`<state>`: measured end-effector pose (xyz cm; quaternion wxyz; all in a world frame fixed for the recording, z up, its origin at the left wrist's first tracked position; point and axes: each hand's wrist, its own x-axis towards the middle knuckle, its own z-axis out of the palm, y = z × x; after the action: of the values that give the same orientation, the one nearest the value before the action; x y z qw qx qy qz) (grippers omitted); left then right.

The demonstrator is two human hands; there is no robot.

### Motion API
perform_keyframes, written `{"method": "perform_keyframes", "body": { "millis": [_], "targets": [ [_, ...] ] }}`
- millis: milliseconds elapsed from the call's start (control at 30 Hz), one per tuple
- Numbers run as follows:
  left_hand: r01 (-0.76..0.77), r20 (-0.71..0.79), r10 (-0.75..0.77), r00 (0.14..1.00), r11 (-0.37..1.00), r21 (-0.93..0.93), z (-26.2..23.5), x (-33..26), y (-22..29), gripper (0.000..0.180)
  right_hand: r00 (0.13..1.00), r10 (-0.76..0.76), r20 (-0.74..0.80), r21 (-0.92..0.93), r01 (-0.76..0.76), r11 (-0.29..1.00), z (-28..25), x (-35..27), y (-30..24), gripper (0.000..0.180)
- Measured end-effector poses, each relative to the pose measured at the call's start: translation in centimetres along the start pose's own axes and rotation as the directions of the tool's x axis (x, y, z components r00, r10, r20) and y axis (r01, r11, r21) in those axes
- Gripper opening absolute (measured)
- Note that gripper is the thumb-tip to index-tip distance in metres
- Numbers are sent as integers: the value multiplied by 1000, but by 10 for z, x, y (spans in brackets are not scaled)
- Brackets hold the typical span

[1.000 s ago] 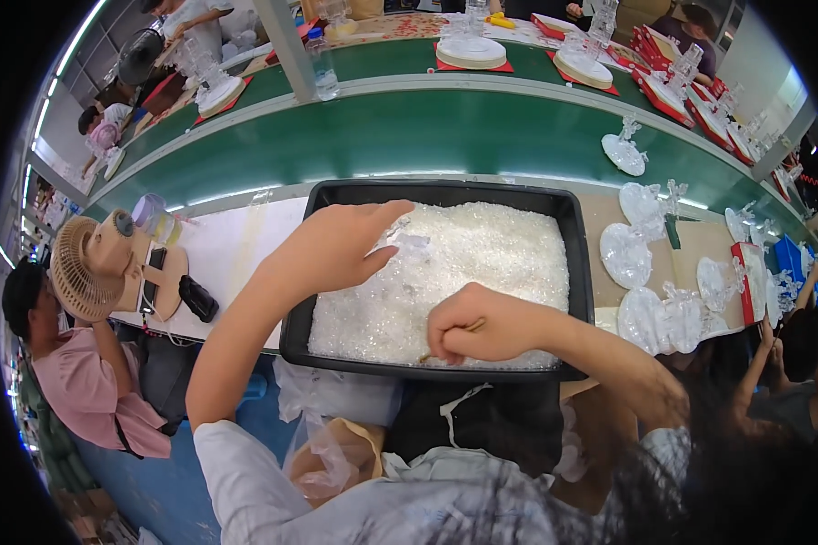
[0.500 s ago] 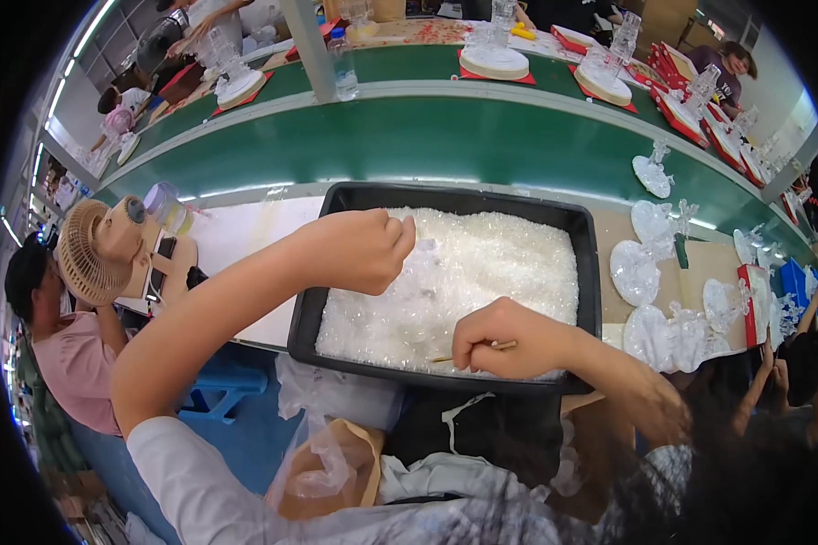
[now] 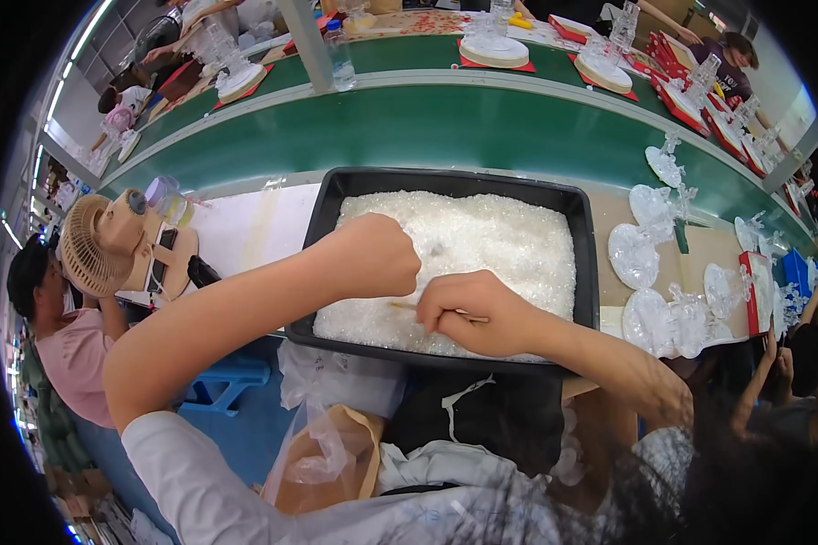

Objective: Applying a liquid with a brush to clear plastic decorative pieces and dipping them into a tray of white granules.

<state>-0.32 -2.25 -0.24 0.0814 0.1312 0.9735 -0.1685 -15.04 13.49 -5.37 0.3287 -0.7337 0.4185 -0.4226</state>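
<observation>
A black rectangular tray (image 3: 593, 272) filled with white, glittering granules (image 3: 500, 236) lies before me. Over its left half my left hand (image 3: 377, 257) is closed, the back of it facing up. Whatever its fingers may hold is hidden, though a small greyish, see-through patch (image 3: 437, 248) shows just beyond the knuckles. My right hand (image 3: 482, 312) is close beside it, over the granules, with the fingers closed round a thin light-brown stick (image 3: 402, 305). The stick's end points left, toward the underside of my left hand.
Several clear ornaments on round white bases (image 3: 633, 257) stand right of the tray. A beige fan (image 3: 104, 241) and a lidded jar (image 3: 168, 202) are at the left. Beyond runs a green conveyor (image 3: 482, 127). A person in pink (image 3: 73, 363) sits at far left.
My right hand has moved left and away from me with the stick, from the tray's near edge up beside my left hand. My left hand has shifted slightly to the right.
</observation>
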Motion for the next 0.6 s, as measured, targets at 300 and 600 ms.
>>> {"method": "perform_keyframes", "body": {
  "millis": [300, 600],
  "targets": [
    [103, 114, -86, 990, 984, -146, -33, 0, -13, 33, 1000, 24, 4, -7, -24, 1000, 8, 1, 14, 14],
    [79, -12, -85, 996, 963, -258, -18, -11, -24, 38, 975, 128, 180, 104, -148, 983, 13, 2, 10, 15]
  ]
}}
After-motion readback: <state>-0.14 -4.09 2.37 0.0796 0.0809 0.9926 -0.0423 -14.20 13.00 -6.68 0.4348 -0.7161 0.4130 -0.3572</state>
